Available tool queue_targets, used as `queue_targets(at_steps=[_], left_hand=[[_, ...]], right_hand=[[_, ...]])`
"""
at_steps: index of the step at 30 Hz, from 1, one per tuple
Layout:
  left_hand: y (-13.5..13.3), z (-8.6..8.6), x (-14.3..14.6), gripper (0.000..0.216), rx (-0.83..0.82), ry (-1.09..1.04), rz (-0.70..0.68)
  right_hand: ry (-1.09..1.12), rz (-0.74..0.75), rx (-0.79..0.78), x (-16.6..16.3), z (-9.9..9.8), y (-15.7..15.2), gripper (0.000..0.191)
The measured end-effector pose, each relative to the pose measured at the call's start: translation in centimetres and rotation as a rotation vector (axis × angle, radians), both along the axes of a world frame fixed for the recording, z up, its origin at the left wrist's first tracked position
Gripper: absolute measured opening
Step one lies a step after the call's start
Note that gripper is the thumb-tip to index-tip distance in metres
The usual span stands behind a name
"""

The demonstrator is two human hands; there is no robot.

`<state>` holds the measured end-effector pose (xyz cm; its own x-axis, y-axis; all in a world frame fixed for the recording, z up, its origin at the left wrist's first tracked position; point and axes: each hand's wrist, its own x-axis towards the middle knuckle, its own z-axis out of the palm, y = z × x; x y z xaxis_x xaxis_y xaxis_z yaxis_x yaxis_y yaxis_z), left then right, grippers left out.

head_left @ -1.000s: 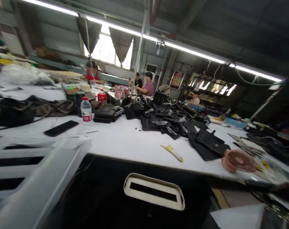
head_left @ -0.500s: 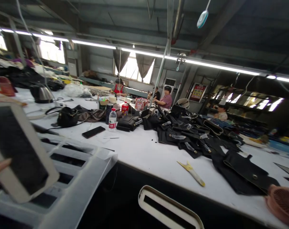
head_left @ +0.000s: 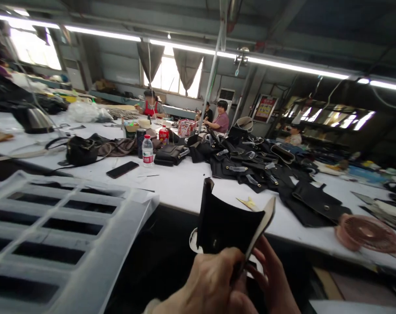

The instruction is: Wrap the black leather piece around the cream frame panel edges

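Both my hands are raised in front of me at the bottom middle, holding a black leather piece (head_left: pixel 225 220) with a pale inner edge. My left hand (head_left: pixel 211 283) grips its lower edge from the left. My right hand (head_left: pixel 272 279) pinches its right side, fingers curled around the pale edge. The piece is bent into a curved, upright shape. Behind it lies a yellowish cutter tool (head_left: pixel 248 203) on the white table (head_left: pixel 181 183).
A pile of black leather parts (head_left: pixel 259 168) covers the table's middle. A pink fan (head_left: pixel 364 231) lies at the right, a water bottle (head_left: pixel 147 150) and a phone (head_left: pixel 122 169) at the left. A white slotted crate (head_left: pixel 54 235) stands near left. Other people sit at the far end.
My two hands have come up into view holding the black leather piece. The white-framed tablet-like thing held at the left half a second ago is gone from view. The camera has turned slightly.
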<state>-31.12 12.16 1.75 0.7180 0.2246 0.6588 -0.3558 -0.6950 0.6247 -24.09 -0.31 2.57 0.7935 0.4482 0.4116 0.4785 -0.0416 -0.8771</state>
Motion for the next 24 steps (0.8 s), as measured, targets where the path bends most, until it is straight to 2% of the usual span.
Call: queue_targets(at_steps=[3,5,7,8,9,11,13,14,16,18,21,24], left_hand=[[-0.8,1.1,1.1,0.051,-0.106,0.184,-0.153],[-0.6,1.9,1.5,0.056,-0.184,0.277,-0.341],[0.1,2.4,1.6,0.052,-0.175,0.207,-0.44],[0.6,2.5,1.5,0.048,-0.136,0.104,-0.401],[1.2,2.6,1.4,0.043,-0.086,-0.024,-0.303],[2.7,2.7,1.5,0.046,-0.008,-0.188,-0.036],[4.5,2.9,2.0,0.063,-0.021,-0.112,0.12],[5.4,3.0,2.5,0.071,-0.062,-0.006,0.118],[7.1,3.3,3.9,0.078,-0.205,0.227,0.004],[8.4,3.5,5.3,0.067,-0.372,0.345,-0.12],[9.4,3.5,6.6,0.037,-0.508,0.301,-0.157],[9.8,2.7,6.8,0.026,-0.481,0.264,-0.104]], right_hand=[[-0.036,-0.147,-0.075,2.0,1.1,-2.1,0.082],[-0.036,-0.117,-0.138,3.6,1.9,-3.6,0.079],[-0.032,-0.088,-0.188,5.0,2.7,-4.8,0.076],[-0.032,-0.098,-0.201,5.6,3.1,-5.1,0.075],[-0.034,-0.117,-0.206,6.3,3.5,-5.4,0.076],[-0.018,-0.156,-0.22,7.4,4.1,-5.7,0.076],[0.014,-0.16,-0.233,8.3,4.5,-5.6,0.078],[0.026,-0.149,-0.242,8.7,4.8,-5.4,0.079],[0.027,-0.103,-0.279,9.3,5.3,-4.8,0.079],[-0.008,-0.049,-0.318,9.8,5.7,-3.9,0.076],[-0.073,0.005,-0.321,10.6,5.8,-2.5,0.073],[-0.098,0.017,-0.312,11.6,4.4,-1.5,0.074]])
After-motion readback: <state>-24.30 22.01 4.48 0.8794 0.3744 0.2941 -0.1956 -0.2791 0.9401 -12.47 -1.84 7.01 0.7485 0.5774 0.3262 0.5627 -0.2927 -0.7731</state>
